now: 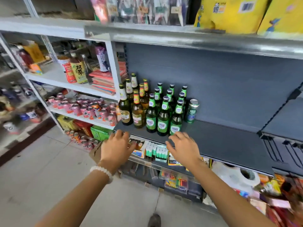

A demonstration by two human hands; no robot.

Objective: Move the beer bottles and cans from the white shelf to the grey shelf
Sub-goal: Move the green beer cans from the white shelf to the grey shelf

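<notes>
— Head view, bottom edge first: a shoe on the pale tiled floor, and two bare forearms reaching up the frame.

— And the hands?

— Left hand, a white bead bracelet on its wrist, sits centre-left with fingers loosely spread, gripping nothing. Right hand, just right of centre, is the same: fingers fanned out, empty. Both hover at the front lip of the grey shelf; whether they touch it, I cannot tell.

— Where's the beer?

— On that grey shelf, mid-frame. Green bottles stand upright in a tight block, brown bottles with gold caps packed just to their left, and one green can upright at the block's right side, near the back panel.

— Beyond that?

— Left of the frame, the white shelf carries pink cans on one tier, drink bottles and a stack of red booklets above. Upper right, yellow bags rest on the top tier.
</notes>
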